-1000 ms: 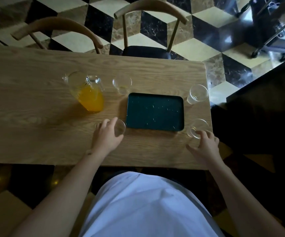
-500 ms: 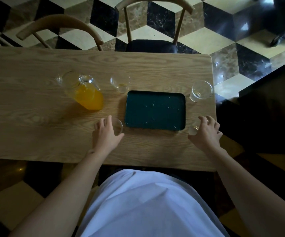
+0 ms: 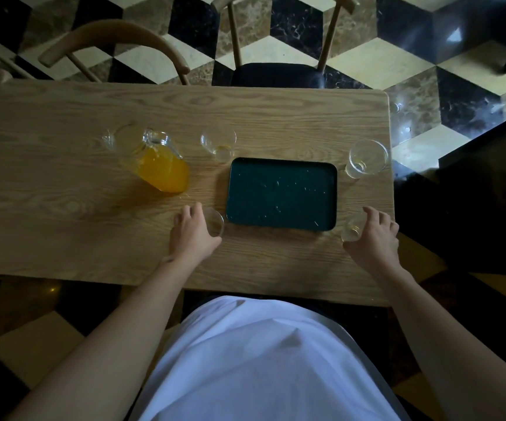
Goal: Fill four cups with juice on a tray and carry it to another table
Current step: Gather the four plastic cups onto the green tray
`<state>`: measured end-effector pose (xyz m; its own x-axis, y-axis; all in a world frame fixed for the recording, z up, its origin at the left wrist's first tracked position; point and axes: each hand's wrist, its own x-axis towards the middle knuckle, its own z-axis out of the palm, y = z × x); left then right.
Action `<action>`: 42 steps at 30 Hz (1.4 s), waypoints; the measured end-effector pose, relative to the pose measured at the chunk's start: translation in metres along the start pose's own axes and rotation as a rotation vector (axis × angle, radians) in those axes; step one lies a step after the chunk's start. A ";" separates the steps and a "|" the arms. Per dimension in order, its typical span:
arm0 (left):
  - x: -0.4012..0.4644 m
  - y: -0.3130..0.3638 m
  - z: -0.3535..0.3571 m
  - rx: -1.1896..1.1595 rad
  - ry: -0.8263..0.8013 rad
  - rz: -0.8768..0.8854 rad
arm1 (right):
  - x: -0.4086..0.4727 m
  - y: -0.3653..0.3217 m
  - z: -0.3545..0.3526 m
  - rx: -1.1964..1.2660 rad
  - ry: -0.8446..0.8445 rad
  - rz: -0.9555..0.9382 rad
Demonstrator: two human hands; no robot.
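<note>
**Both hands on glass cups beside an empty tray**

You are standing at a wooden table (image 3: pixel 63 214), looking down over your white shirt (image 3: pixel 254 360). A dark green tray (image 3: pixel 282 192) lies flat in front of you, toward the right half of the table, with nothing standing on it.

Your left hand (image 3: pixel 192 235) is curled around a clear cup (image 3: pixel 215 221) just beside the tray's near left corner. The fingers wrap the cup's left side and the thumb comes in from below, so the grip looks closed on it. The cup appears to sit on the table.

Your right hand (image 3: pixel 374 235) is at the tray's near right corner, close to the table's right edge. Its fingers arch over a second clear cup (image 3: pixel 352 230) and the thumb presses in from the near side. You seem to be holding it, though whether it is lifted cannot be told.

Two more clear cups stand untouched. One (image 3: pixel 219 144) is just beyond the tray's far left corner. The other (image 3: pixel 365 158) is beside its far right corner.

A glass pitcher (image 3: pixel 151 159) of orange juice stands to the left of the tray, well apart from your hands.

Two wooden chairs (image 3: pixel 118 41) are tucked in at the far side, on a floor (image 3: pixel 382 59) of cream, brown and black tiles.
</note>
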<state>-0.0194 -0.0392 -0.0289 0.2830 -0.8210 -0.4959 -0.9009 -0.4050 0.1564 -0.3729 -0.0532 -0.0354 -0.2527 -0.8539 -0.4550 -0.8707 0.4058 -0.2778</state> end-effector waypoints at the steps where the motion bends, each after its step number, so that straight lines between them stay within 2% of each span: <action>1: 0.000 0.000 -0.001 -0.014 0.020 0.007 | 0.000 0.001 0.000 0.009 0.002 0.000; 7: -0.003 0.000 0.000 -0.019 -0.021 0.043 | -0.006 0.005 0.002 0.035 0.009 -0.023; 12: -0.009 0.000 0.008 -0.041 0.017 0.120 | -0.006 0.003 0.000 0.054 0.010 -0.014; 17: -0.002 0.000 0.004 -0.230 0.002 0.014 | -0.006 0.006 -0.003 0.091 0.004 0.008; 23: -0.005 -0.014 -0.003 -0.311 0.028 -0.082 | -0.006 0.008 -0.003 0.099 -0.009 0.006; 26: -0.013 -0.015 0.000 -0.230 0.035 0.026 | -0.006 0.003 -0.002 0.081 -0.020 0.008; 29: -0.022 -0.006 0.007 -0.090 -0.024 0.125 | -0.005 -0.002 -0.004 0.073 -0.021 -0.004; 35: -0.032 -0.007 0.022 0.083 -0.150 0.115 | -0.006 -0.014 -0.013 0.085 0.029 -0.043; 42: -0.032 -0.009 0.016 0.063 -0.021 0.166 | -0.012 -0.038 -0.022 0.068 0.052 -0.139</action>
<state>-0.0260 -0.0030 -0.0275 0.1223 -0.8654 -0.4860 -0.9536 -0.2383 0.1842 -0.3460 -0.0655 -0.0009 -0.1548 -0.9183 -0.3643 -0.8688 0.3020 -0.3923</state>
